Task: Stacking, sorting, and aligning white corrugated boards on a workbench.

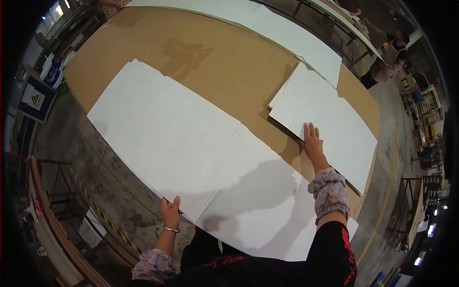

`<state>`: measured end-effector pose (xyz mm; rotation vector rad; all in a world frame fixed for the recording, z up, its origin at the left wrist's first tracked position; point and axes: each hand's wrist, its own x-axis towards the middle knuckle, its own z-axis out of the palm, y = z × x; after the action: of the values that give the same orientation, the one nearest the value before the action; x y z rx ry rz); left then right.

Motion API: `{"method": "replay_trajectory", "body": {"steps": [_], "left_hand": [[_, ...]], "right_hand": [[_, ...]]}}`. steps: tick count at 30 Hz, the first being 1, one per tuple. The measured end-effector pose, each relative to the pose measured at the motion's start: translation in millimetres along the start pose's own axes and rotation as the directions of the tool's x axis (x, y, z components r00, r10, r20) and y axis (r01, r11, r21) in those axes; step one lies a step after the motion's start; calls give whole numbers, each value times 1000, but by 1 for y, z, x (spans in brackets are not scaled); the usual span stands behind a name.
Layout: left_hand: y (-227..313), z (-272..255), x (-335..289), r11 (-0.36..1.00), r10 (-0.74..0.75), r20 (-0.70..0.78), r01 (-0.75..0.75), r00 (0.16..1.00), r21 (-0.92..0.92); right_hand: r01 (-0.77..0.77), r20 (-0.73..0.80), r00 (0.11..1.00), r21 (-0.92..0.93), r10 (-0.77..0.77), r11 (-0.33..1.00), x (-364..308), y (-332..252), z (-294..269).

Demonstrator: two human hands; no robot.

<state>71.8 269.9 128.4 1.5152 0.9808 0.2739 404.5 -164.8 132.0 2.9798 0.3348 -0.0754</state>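
Note:
A broad layer of white sheets runs across the near side of a large brown cardboard-covered table. At its near edge my left hand grips a white sheet, thumb on top and fingers curled at the rim. To the right lies a thick stack of white boards, its near side raised in a dark edge. My right hand rests on that edge with fingers stretched out flat; its thumb is hidden. My shadow falls over the nearer white sheets.
Along the table's far side lies another long row of white sheets. A person stands at the far right by another table, and a checked sleeve shows at the far left. A framed warning sign and a wooden rack stand left.

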Motion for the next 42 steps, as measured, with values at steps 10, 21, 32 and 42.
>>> {"method": "replay_trajectory", "body": {"steps": [10,21,32,42], "left_hand": [[-11,-1,4,998,-42,33,44,999,-54],[-24,-7,8,998,65,17,-65,998,6],[2,1,4,999,34,34,-34,999,22],[1,-1,2,999,-23,40,24,999,-38]], "right_hand": [[-21,128,992,3,20,1000,49,-6,-32],[355,-169,903,-228,-396,907,49,-17,-23],[401,-91,859,-490,-503,774,40,-32,-19],[433,-93,879,-254,-467,865,55,-17,-25]]}}
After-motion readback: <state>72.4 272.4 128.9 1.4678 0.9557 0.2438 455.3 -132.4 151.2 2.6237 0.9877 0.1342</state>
